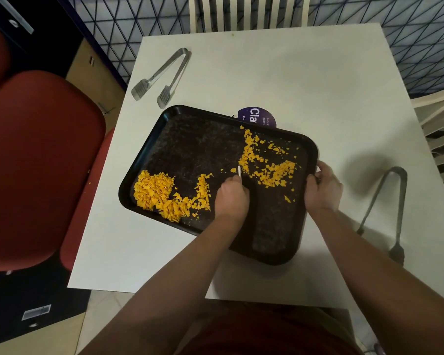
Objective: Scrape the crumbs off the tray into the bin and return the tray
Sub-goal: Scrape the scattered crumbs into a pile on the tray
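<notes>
A black tray (190,139) lies slanted on the white table (305,80). Orange crumbs (155,192) are heaped near its lower left corner. More crumbs are scattered across its upper right part. My left hand (231,198) is over the middle of the tray and grips a thin white scraper (239,172), whose edge stands on the tray beside the right-hand crumbs. My right hand (323,187) grips the tray's right rim. No bin is clearly in view.
Metal tongs (162,75) lie at the table's far left. A second pair of tongs (384,208) lies at the right. A purple round sticker (256,116) peeks out behind the tray. A red chair (36,160) stands left of the table, and white chairs stand beyond and to the right.
</notes>
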